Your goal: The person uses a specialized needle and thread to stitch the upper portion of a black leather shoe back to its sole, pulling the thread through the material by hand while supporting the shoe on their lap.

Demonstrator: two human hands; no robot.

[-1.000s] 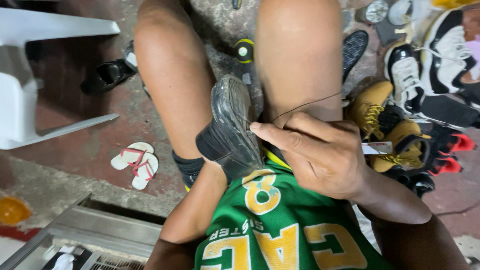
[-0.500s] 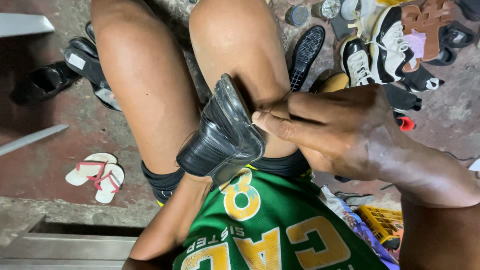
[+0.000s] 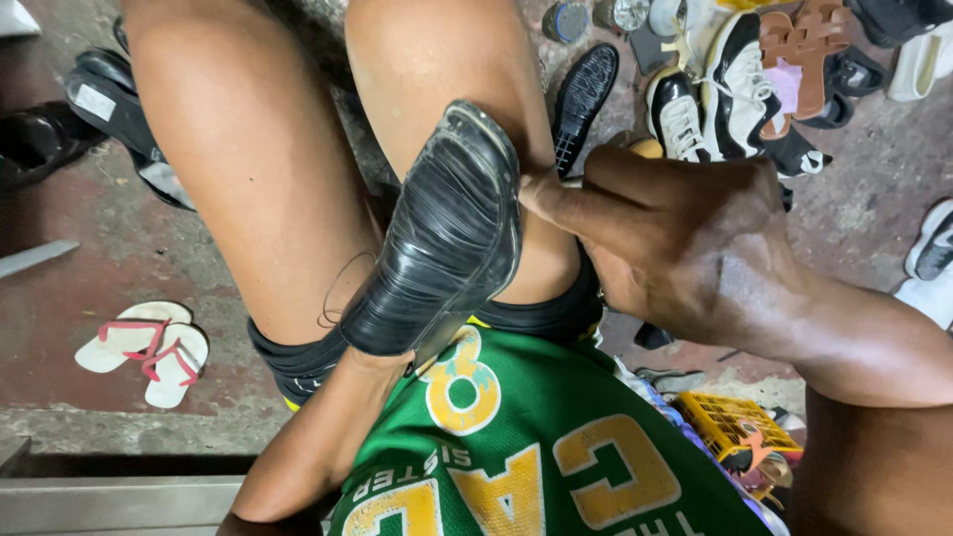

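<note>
A black shoe (image 3: pixel 447 238) lies sole-up across the person's lap, between the bare knees, toe pointing far. The left hand is out of sight: the forearm runs into the shoe's heel opening, so its grip cannot be told. The right hand (image 3: pixel 675 243) is curled at the shoe's right edge, fingertips (image 3: pixel 541 194) pinched against the sole rim. A thin thread (image 3: pixel 338 288) loops off the shoe's left side. Pink-strapped sandals (image 3: pixel 149 347) lie on the floor left; sneakers (image 3: pixel 715 99) lie far right, a yellow basket (image 3: pixel 730 427) near right.
</note>
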